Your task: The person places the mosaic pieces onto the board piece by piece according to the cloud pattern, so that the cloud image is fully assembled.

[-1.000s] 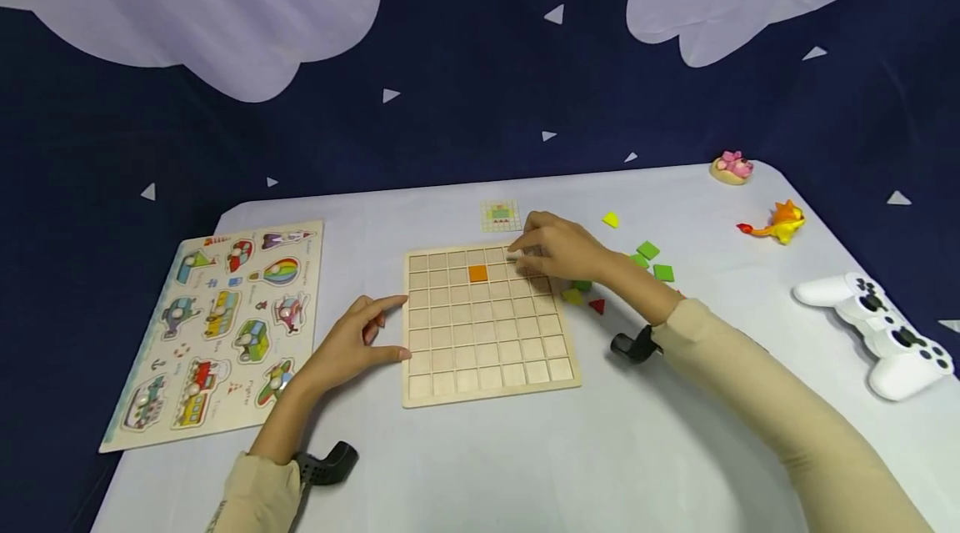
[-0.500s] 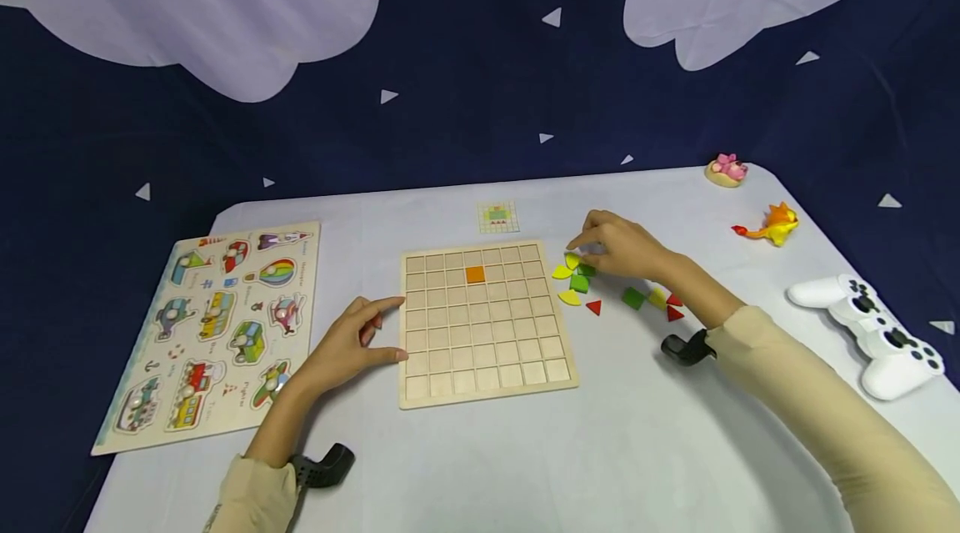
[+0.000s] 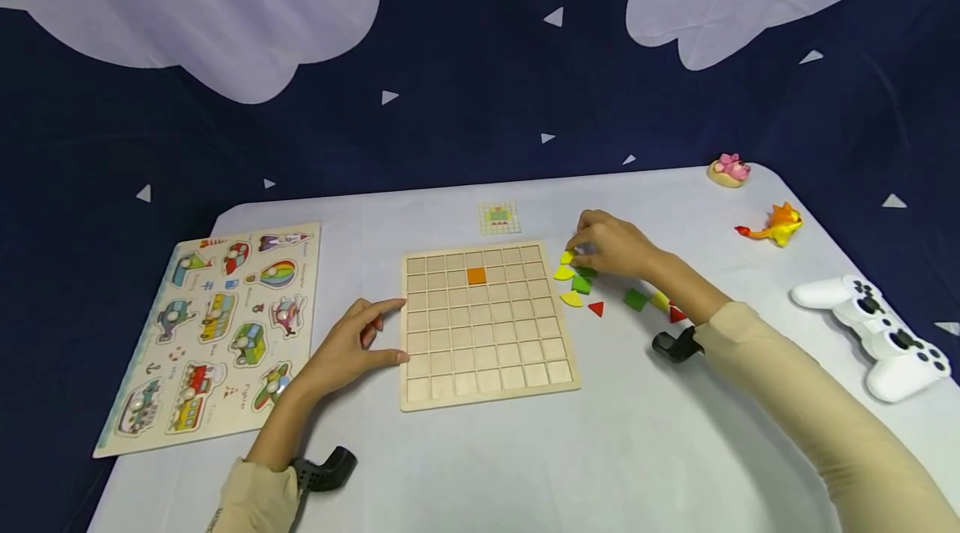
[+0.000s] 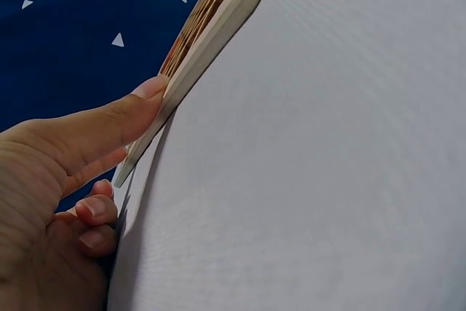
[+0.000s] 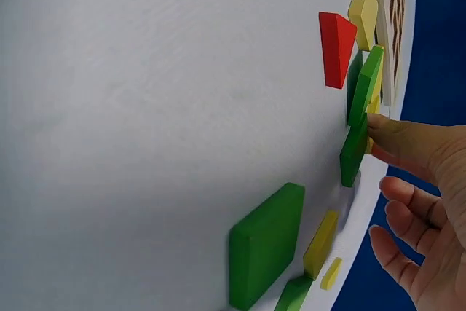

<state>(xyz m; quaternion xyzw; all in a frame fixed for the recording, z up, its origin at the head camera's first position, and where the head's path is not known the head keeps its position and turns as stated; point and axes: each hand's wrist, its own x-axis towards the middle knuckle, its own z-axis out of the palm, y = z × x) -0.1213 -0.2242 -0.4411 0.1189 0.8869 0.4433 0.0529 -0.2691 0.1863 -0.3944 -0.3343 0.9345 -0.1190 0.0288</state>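
The wooden grid board (image 3: 491,395) lies mid-table, with an orange square tile (image 3: 476,276) in one upper cell. My left hand (image 3: 348,349) rests at its left edge, touching it with thumb and forefinger spread apart; the left wrist view shows the thumb (image 4: 149,89) against the rim. Right of the board, the fingertips of my right hand (image 3: 618,245) pinch a yellow tile (image 3: 567,257) with a rounded side, partly hidden. In the right wrist view, green tiles (image 5: 354,151) sit just at the thumb. A red triangle tile (image 3: 596,309) lies nearby.
Behind the board lies a small pattern card (image 3: 498,218). A picture puzzle board (image 3: 225,324) is at the left. At the right are a white game controller (image 3: 870,337), an orange-yellow toy figure (image 3: 780,226) and a pink toy (image 3: 729,170). More green, yellow and red tiles lie beneath the right forearm.
My right hand has moved right from the board's upper right corner to the loose tiles, and the pinched yellow tile has shifted slightly left. The left hand stays at the board's edge.
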